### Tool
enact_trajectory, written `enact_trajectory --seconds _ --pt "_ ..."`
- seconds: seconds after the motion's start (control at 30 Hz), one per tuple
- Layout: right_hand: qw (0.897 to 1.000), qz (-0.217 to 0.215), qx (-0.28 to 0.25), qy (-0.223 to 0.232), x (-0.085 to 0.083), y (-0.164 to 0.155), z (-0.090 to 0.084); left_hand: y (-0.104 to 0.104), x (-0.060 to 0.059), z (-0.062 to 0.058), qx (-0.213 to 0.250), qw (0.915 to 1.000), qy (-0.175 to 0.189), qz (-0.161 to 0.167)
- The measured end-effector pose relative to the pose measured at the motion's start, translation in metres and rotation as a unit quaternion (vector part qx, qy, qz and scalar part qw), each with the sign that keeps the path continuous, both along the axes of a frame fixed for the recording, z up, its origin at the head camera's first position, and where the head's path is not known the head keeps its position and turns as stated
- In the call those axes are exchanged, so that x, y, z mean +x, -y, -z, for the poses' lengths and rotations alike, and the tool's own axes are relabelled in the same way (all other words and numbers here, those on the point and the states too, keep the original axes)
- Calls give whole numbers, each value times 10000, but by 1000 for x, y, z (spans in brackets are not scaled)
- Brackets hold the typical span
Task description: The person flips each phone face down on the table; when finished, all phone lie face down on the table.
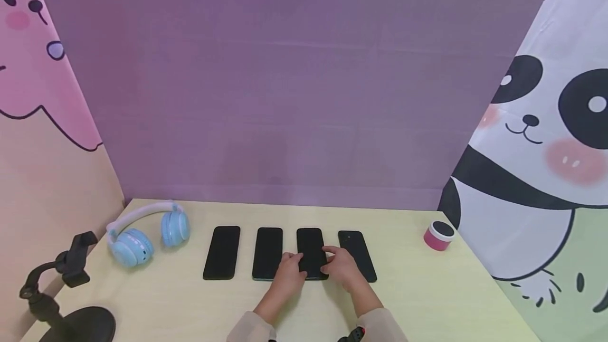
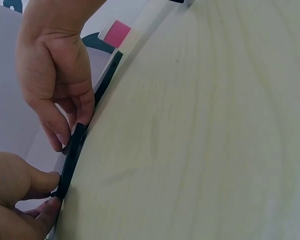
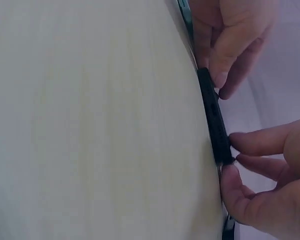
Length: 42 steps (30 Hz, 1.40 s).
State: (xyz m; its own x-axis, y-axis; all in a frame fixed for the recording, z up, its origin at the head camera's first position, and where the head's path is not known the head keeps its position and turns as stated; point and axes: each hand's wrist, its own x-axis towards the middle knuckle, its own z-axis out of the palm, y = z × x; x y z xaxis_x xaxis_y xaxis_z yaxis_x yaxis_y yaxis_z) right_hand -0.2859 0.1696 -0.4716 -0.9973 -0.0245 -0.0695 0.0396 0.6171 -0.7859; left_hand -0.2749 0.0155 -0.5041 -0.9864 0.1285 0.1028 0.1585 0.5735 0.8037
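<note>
A black smartphone (image 1: pixel 311 251) lies third from the left in a row on the table. My left hand (image 1: pixel 288 272) holds its left edge near the lower corner, thumb and fingertips against it, also seen in the left wrist view. On the opposite side my right hand (image 1: pixel 343 267) grips the right edge between thumb and fingers. In the right wrist view, the right hand (image 3: pixel 275 175) pinches the phone (image 3: pixel 214 115) near one end. Two more phones lie left of it: one phone (image 1: pixel 268 253) and another phone (image 1: pixel 221 252). A phone with its camera side up (image 1: pixel 358 255) lies partly behind my right hand.
Blue and lilac headphones (image 1: pixel 138 231) rest at the table's left back. A black stand with a clamp (image 1: pixel 62 284) is at the left front. A pink jar with a white and black lid (image 1: pixel 439 235) stands on the right. A purple backdrop (image 1: pixel 285 94) rises behind the table.
</note>
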Motion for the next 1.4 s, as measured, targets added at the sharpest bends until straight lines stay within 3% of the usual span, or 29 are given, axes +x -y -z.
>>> enact_trajectory --seconds 0.37,0.73,0.9,1.2,1.4 --pt "9948 -220 -988 87 2 -11 -2 4 0 -2 -47 9994 74 337" --pt "9871 -364 -1558 30 1 -15 -9 5 -4 -4 -1 9983 -33 581" --pt "9726 -676 -2214 208 1 -20 -12 5 -4 -6 233 9973 -90 693" --pt "9265 -1663 -3314 643 -7 -33 -7 3 -8 -7 510 9924 -218 1096" --pt "9226 -1809 -3342 663 -9 -33 -6 1 -8 -7 996 9878 -153 1183"
